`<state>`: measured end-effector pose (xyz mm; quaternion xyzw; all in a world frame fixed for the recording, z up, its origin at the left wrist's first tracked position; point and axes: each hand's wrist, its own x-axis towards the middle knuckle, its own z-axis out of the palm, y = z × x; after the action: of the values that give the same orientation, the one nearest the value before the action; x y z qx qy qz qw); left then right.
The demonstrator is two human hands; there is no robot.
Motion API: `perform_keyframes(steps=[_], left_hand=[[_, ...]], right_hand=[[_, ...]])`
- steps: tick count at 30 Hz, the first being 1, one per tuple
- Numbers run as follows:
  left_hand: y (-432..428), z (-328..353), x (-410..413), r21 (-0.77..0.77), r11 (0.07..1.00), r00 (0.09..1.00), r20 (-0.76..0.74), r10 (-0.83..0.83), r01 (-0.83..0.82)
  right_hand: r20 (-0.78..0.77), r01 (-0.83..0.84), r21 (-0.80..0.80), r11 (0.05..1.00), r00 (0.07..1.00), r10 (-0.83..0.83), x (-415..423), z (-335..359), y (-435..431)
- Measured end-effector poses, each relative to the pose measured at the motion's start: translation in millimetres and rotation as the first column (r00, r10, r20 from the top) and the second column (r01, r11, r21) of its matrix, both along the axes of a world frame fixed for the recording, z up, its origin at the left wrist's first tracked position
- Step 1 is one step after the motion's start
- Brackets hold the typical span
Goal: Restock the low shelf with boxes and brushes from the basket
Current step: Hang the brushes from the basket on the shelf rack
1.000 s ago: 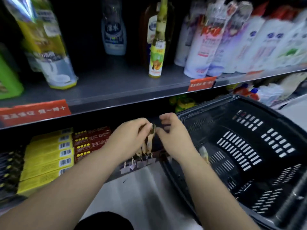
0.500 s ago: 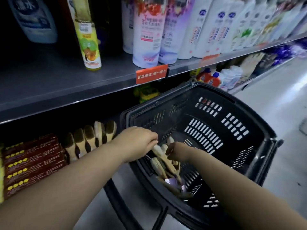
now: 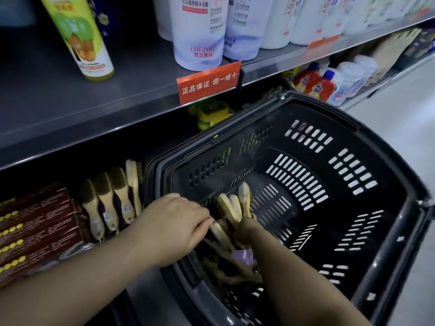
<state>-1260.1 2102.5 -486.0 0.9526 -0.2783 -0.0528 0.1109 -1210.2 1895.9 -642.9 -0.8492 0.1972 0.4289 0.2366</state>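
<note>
Both hands down in the black basket (image 3: 306, 147), among the wooden brushes.

The left hand (image 3: 174, 225) curls over the near rim, fingertips pinching one brush handle (image 3: 219, 231). The right hand (image 3: 247, 228) is closed around a bundle of brushes (image 3: 231, 207) standing up from the pile. To the left of the left hand, shelved brushes (image 3: 113, 198) stand in a row on the low shelf beside dark red boxes (image 3: 35, 229).

Dim overall — low shelf (image 3: 70, 175) in deep shadow, boxes (image 3: 35, 231) barely readable. Brighter at right, where the floor (image 3: 400, 114) washes out pale. Soft throughout; bottles (image 3: 197, 31) slightly blurred. Wide-angle bending at edges — shelf lines curve, basket (image 3: 329, 128) rim bows.
</note>
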Motion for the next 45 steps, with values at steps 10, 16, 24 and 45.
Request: perform_keyframes(steps=[10, 16, 24, 45], left_hand=[[-30, 3, -4, 0.043, 0.956, 0.955, -0.041, 0.294, -0.292], [-51, 14, -6, -0.356, 0.610, 0.642, -0.683, 0.348, -0.708], [-36, 21, -3, -0.509, 0.210, 0.544, -0.822, 0.168, -0.835], [-4, 32, -5, -0.378, -0.061, 0.382, -0.910, -0.162, -0.924]], right_hand=[[-0.216, 0.329, 0.775, 0.540, 0.940, -0.263, -18, 102, -11], [-0.025, 0.084, 0.942, 0.324, 0.983, -0.182, -48, 141, 6], [0.087, 0.081, 0.709, 0.700, 0.976, -0.201, -10, 108, 12], [0.383, -0.307, 0.077, 0.949, 0.887, 0.256, 12, 61, 27]])
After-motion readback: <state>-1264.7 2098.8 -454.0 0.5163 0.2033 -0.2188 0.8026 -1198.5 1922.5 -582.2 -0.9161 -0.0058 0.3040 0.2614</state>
